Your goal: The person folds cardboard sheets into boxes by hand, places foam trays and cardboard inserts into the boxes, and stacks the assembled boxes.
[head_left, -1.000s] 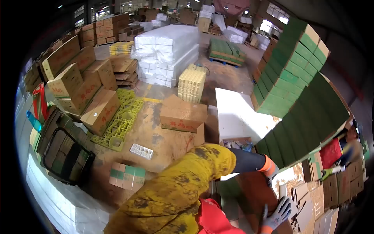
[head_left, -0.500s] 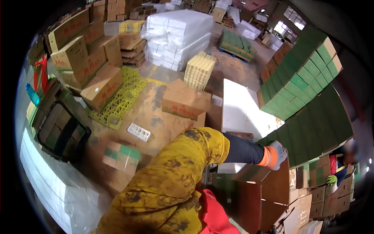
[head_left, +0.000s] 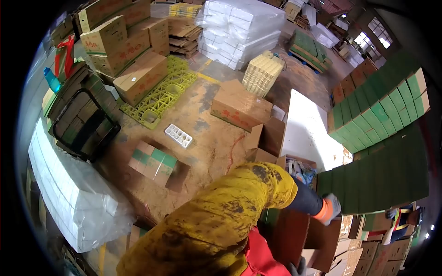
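Brown cardboard at 4 to 5 o'clock: a carton [head_left: 292,232], open towards the camera, inner walls showing, close in front of the red apron [head_left: 261,260]. Left hand [head_left: 330,209], grey glove with orange cuff, at 4 o'clock by the carton's upper edge. Fingers look curled; can't tell whether they pinch the board or only rest there. Right hand [head_left: 298,267] at 5 o'clock, low by the near wall, cut by the view's edge; its grip can't be told either.

Green cartons [head_left: 373,184] stand in a row between 3 and 4 o'clock, just beyond the left hand. White worktop [head_left: 299,122] at 3 o'clock. Small box of packets [head_left: 301,172] just short of 4. A co-worker [head_left: 401,221] further out at 4.

Handling, my judgement: steady opposite walls with both hands, fingers flat along the board, pressure even so the walls stay square. Work the flaps from their folds; tugging a corner could crease or tear it. Keep the left elbow off the packet box and the knuckles clear of the green row, which a knock might shift.
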